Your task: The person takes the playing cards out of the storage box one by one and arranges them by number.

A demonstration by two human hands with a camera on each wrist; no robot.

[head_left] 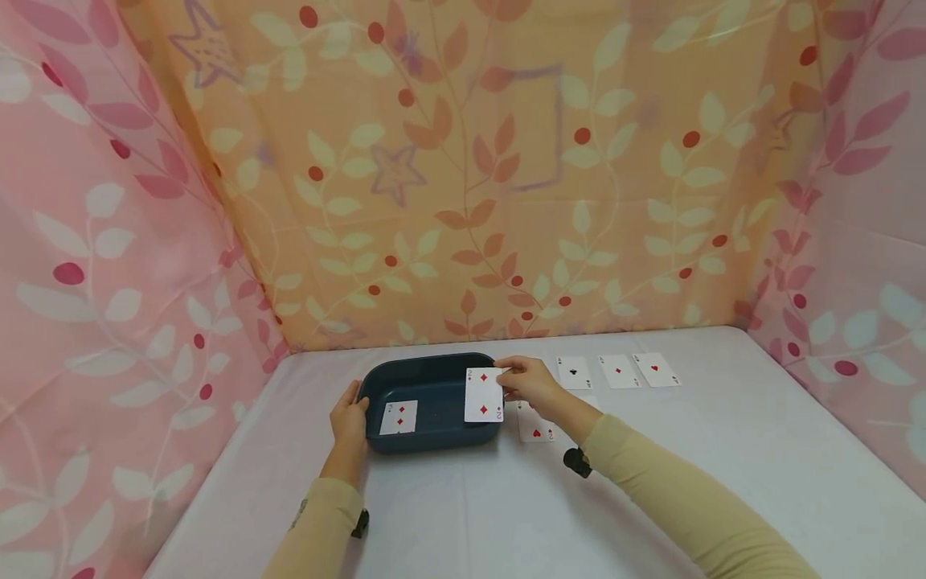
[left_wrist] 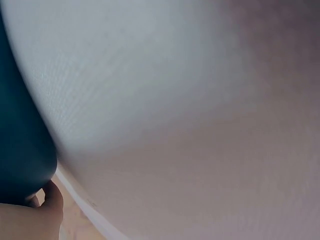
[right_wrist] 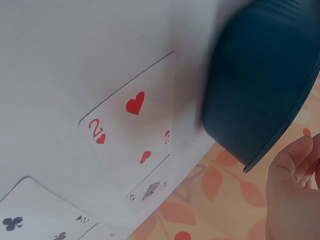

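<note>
A dark blue tray stands on the table, and my left hand grips its left end, with the thumb at the rim. My right hand pinches a two of diamonds card over the tray's right end. Inside the tray, at the left, is another diamonds card. In the right wrist view, a two of hearts lies face up beside the tray, with an ace of spades beyond it and a two of clubs at the lower left. My right hand partly hides the cards below it in the head view.
An ace of clubs, an ace of diamonds and an ace of hearts lie in a row at the back right. A white cloth covers the table. Patterned curtains enclose the back and sides.
</note>
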